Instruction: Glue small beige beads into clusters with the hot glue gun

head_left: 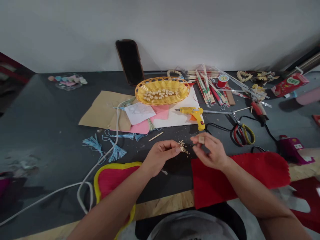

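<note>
My left hand is closed in a pinch, with a small pale bead cluster at its thumb and fingertip. Loose tiny beige beads lie on the dark table just beyond these fingertips. To the right of the beads is my right hand, its thumb and index finger apart. A beige square patch shows on its fingers; I cannot tell whether it is wrapped round one. Behind the hands, a yellow woven basket holds several similar clusters. A yellow glue gun lies between basket and right hand.
Blue tassels and a white cable lie left. Red cloth lies under the right forearm. Right of the glue gun are scissors, a red thread spool and wrapped sticks. A phone leans on the wall.
</note>
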`<state>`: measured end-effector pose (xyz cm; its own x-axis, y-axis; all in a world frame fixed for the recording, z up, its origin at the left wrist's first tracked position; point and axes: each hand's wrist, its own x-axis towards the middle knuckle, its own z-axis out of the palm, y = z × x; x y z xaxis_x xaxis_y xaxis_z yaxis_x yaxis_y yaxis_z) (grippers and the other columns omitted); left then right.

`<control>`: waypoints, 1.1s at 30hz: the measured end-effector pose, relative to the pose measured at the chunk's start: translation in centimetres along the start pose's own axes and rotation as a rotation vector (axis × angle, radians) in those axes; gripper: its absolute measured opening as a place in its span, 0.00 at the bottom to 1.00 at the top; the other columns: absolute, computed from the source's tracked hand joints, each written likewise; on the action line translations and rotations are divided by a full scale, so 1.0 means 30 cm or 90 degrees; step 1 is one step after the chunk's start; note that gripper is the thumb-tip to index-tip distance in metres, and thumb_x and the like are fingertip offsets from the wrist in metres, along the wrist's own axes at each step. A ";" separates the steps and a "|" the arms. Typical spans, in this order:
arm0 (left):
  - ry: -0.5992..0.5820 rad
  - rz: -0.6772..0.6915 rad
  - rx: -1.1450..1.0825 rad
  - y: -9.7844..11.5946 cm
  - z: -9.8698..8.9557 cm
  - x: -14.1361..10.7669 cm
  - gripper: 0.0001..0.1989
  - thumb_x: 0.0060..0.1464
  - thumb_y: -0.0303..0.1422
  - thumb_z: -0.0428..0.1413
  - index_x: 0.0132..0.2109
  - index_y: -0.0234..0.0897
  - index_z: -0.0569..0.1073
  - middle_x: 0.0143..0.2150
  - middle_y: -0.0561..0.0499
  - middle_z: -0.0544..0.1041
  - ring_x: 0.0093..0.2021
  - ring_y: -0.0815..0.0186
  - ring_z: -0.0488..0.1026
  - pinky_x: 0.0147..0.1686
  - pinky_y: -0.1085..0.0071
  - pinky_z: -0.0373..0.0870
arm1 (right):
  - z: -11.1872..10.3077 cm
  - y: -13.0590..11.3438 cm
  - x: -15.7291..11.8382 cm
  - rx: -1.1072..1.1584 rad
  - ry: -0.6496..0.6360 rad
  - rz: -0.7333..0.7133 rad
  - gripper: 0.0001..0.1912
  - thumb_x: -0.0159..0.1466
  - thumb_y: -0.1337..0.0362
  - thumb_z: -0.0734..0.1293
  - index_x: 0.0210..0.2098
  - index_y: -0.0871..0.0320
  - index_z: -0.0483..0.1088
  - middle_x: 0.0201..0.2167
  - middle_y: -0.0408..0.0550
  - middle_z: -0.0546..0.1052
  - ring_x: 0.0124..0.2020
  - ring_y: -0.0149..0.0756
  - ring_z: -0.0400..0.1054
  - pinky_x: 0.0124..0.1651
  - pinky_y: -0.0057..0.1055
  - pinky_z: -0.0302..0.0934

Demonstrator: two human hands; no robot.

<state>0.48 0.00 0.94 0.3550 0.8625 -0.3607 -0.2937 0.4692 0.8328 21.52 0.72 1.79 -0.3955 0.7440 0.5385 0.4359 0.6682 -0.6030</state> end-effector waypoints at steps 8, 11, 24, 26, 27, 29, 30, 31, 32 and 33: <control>0.106 0.018 -0.081 0.010 -0.007 0.018 0.12 0.37 0.36 0.70 0.28 0.33 0.79 0.26 0.52 0.75 0.24 0.74 0.63 0.27 0.74 0.57 | -0.076 0.159 0.025 -0.213 0.112 0.327 0.15 0.66 0.55 0.62 0.44 0.58 0.71 0.32 0.49 0.79 0.30 0.37 0.73 0.35 0.32 0.66; 0.102 0.029 -0.091 0.011 -0.008 0.019 0.11 0.37 0.35 0.70 0.27 0.33 0.79 0.26 0.52 0.75 0.24 0.74 0.62 0.27 0.74 0.58 | -0.063 0.187 0.036 -0.243 0.029 0.350 0.25 0.63 0.49 0.64 0.51 0.61 0.66 0.32 0.50 0.79 0.28 0.38 0.72 0.33 0.32 0.64; 0.100 0.025 -0.077 0.007 -0.007 0.016 0.11 0.38 0.35 0.70 0.27 0.32 0.79 0.24 0.52 0.73 0.24 0.74 0.62 0.26 0.74 0.58 | -0.039 0.152 0.090 -0.254 -0.135 0.482 0.32 0.60 0.45 0.65 0.55 0.60 0.63 0.33 0.52 0.80 0.33 0.46 0.74 0.32 0.32 0.59; 0.096 0.027 -0.070 0.005 -0.006 0.017 0.11 0.38 0.35 0.70 0.27 0.33 0.79 0.23 0.53 0.72 0.24 0.74 0.62 0.26 0.75 0.57 | -0.036 0.139 0.102 -0.293 -0.150 0.501 0.33 0.59 0.44 0.66 0.56 0.60 0.63 0.34 0.54 0.79 0.35 0.49 0.74 0.31 0.32 0.58; 0.094 0.029 -0.067 0.005 -0.006 0.017 0.11 0.38 0.35 0.70 0.27 0.33 0.79 0.23 0.53 0.72 0.24 0.74 0.62 0.26 0.75 0.57 | -0.036 0.135 0.106 -0.298 -0.154 0.513 0.32 0.59 0.46 0.66 0.56 0.59 0.62 0.34 0.54 0.79 0.36 0.49 0.74 0.31 0.32 0.58; 0.091 0.034 -0.060 0.006 -0.007 0.016 0.11 0.38 0.35 0.70 0.27 0.33 0.79 0.23 0.53 0.71 0.24 0.74 0.62 0.26 0.75 0.58 | -0.042 0.139 0.107 -0.272 -0.151 0.535 0.30 0.57 0.52 0.68 0.56 0.59 0.63 0.34 0.52 0.79 0.36 0.48 0.74 0.33 0.33 0.59; 0.089 0.036 -0.058 0.006 -0.007 0.015 0.11 0.39 0.35 0.69 0.27 0.33 0.78 0.23 0.53 0.71 0.24 0.74 0.62 0.27 0.74 0.58 | -0.046 0.146 0.103 -0.242 -0.141 0.543 0.30 0.57 0.54 0.68 0.55 0.60 0.63 0.34 0.51 0.79 0.36 0.47 0.74 0.34 0.33 0.60; 0.087 0.038 -0.058 0.007 -0.007 0.014 0.11 0.39 0.35 0.69 0.27 0.33 0.78 0.23 0.53 0.71 0.24 0.74 0.61 0.27 0.74 0.58 | -0.052 0.156 0.097 -0.202 -0.126 0.548 0.29 0.56 0.56 0.68 0.55 0.60 0.63 0.34 0.51 0.78 0.36 0.45 0.73 0.35 0.33 0.61; 0.083 0.041 -0.058 0.008 -0.008 0.013 0.11 0.40 0.35 0.69 0.27 0.33 0.78 0.23 0.54 0.71 0.24 0.73 0.61 0.27 0.74 0.58 | -0.057 0.168 0.088 -0.153 -0.104 0.552 0.28 0.56 0.57 0.68 0.54 0.61 0.64 0.34 0.50 0.78 0.35 0.42 0.73 0.35 0.33 0.62; 0.080 0.043 -0.057 0.009 -0.007 0.011 0.10 0.40 0.35 0.69 0.27 0.33 0.78 0.23 0.54 0.70 0.24 0.73 0.61 0.27 0.74 0.58 | -0.063 0.180 0.078 -0.098 -0.077 0.554 0.27 0.56 0.57 0.67 0.53 0.61 0.65 0.34 0.49 0.77 0.33 0.39 0.72 0.34 0.32 0.62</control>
<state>0.33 0.46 0.94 0.2201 0.9068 -0.3594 -0.3931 0.4197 0.8181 24.47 6.08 0.89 0.0479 0.9885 -0.1437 0.7217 -0.1337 -0.6791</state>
